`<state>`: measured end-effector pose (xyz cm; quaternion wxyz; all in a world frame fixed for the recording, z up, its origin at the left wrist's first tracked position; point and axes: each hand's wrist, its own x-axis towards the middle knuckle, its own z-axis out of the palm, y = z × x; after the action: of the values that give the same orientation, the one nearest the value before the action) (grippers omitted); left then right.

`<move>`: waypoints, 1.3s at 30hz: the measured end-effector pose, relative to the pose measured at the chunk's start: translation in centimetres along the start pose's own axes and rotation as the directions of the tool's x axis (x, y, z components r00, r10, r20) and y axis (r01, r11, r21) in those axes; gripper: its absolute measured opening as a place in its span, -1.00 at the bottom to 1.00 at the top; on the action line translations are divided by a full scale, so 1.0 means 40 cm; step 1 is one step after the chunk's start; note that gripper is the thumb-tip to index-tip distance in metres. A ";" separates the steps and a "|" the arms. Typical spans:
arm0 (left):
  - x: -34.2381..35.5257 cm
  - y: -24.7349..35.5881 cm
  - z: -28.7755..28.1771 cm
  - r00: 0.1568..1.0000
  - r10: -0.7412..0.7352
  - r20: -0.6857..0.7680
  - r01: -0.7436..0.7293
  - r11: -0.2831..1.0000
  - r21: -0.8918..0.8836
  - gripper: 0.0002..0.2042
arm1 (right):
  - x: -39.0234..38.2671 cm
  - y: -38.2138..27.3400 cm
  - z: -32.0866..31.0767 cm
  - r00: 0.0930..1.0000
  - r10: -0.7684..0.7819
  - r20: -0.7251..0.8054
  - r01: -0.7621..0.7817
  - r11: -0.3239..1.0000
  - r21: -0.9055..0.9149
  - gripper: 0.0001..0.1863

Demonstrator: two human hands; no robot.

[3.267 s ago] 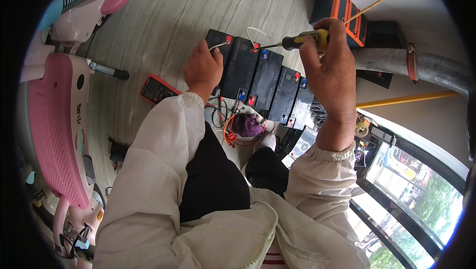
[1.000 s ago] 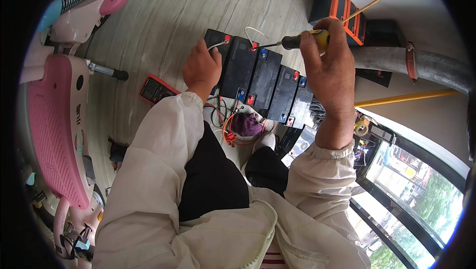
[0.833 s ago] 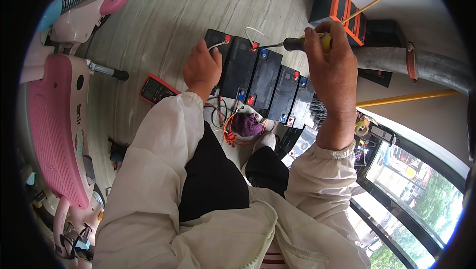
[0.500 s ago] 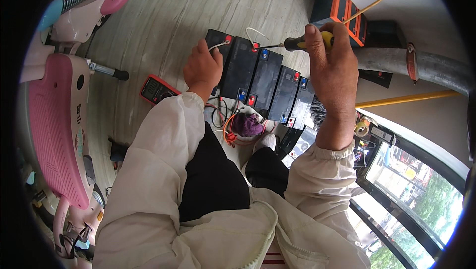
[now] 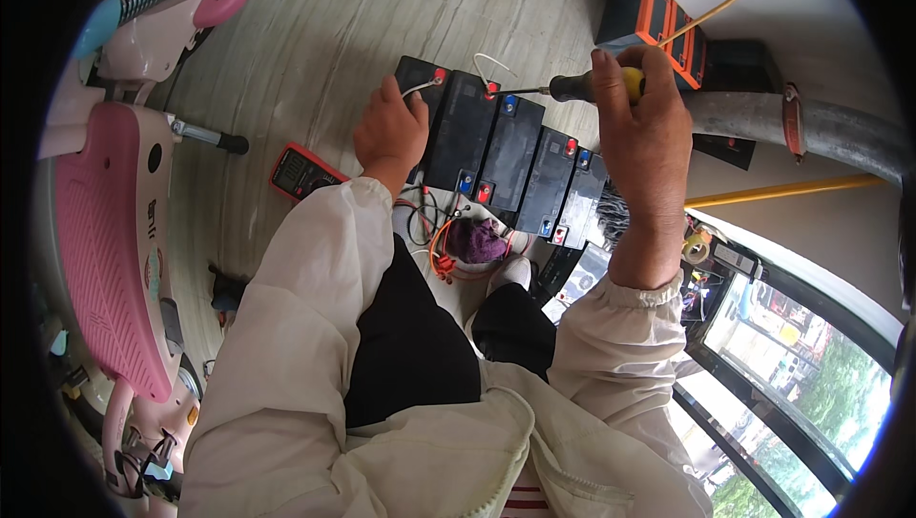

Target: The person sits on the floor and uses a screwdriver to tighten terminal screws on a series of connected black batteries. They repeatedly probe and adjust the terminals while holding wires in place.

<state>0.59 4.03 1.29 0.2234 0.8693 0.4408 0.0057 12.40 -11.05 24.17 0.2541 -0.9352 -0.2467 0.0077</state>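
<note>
Several black batteries stand side by side in a row on the floor, with red and blue terminals at their ends. My right hand is closed round the handle of a black and yellow screwdriver. Its shaft points left, with the tip at the red terminal of the second battery from the left. Over the leftmost battery, my left hand is closed on a white wire, which runs to that battery's red terminal. Another white wire loops up from the second battery's red terminal.
A red-rimmed multimeter lies left of the batteries. Nearer me are a purple cloth and orange and black leads. A pink scooter stands at left. An orange and black toolbox and a grey pipe are at right.
The screwdriver and my right hand have shifted very slightly, with the tip still at the same terminal. My left hand has stayed in place.
</note>
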 end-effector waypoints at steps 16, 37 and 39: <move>0.000 0.002 -0.004 0.999 -0.016 0.036 0.016 1.000 -0.010 -0.52 | 0.005 0.008 0.004 0.992 -0.120 -0.031 0.122 0.991 0.051 -0.73; -0.012 -0.110 -0.040 0.960 0.086 0.268 -0.115 0.989 0.093 -0.47 | -0.006 -0.006 0.038 0.991 -0.130 0.029 0.124 0.981 0.150 -0.60; -0.033 -0.127 -0.057 0.938 0.033 0.345 -0.064 0.995 0.080 -0.45 | -0.011 -0.006 0.058 0.991 -0.137 0.006 0.135 0.983 0.126 -0.61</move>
<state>-4.58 6.48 1.60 0.2571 0.8768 0.3735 -0.1602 11.57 -9.99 22.19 0.3106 -0.8982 -0.3108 0.0127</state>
